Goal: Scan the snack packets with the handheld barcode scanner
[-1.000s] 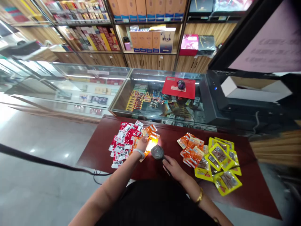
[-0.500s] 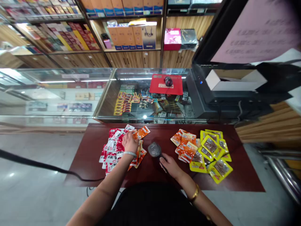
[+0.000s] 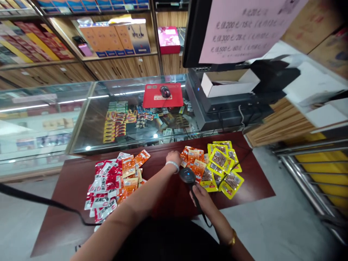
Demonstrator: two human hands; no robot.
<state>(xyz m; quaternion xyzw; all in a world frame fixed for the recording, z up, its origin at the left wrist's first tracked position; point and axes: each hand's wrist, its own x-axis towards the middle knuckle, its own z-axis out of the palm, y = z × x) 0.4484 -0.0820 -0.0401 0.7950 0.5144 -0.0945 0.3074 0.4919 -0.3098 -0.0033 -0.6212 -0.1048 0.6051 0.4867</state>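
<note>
My right hand (image 3: 202, 195) is wrapped round the handle of a dark barcode scanner (image 3: 187, 175), whose head shows a small blue light. My left hand (image 3: 174, 158) reaches across to the left edge of a pile of orange snack packets (image 3: 199, 168), fingers loosely bent and apart, with no packet visible in them. Yellow snack packets (image 3: 220, 161) overlap that pile on its right. On the left of the brown table (image 3: 160, 188) lie red-and-white snack packets (image 3: 104, 181), with more orange packets (image 3: 128, 166) beside and on them.
Behind the table stands a glass display counter (image 3: 89, 134) with a red mouse pad (image 3: 152, 98) and a mouse (image 3: 165, 91). A monitor back bearing a pink paper sheet (image 3: 244, 29) and an open white box (image 3: 231, 88) are at the right. A black cable (image 3: 40, 199) crosses the lower left.
My left hand has left the packets on the left and moved right to the other orange pile. An orange packet now lies on the left pile where it was. The view has turned right.
</note>
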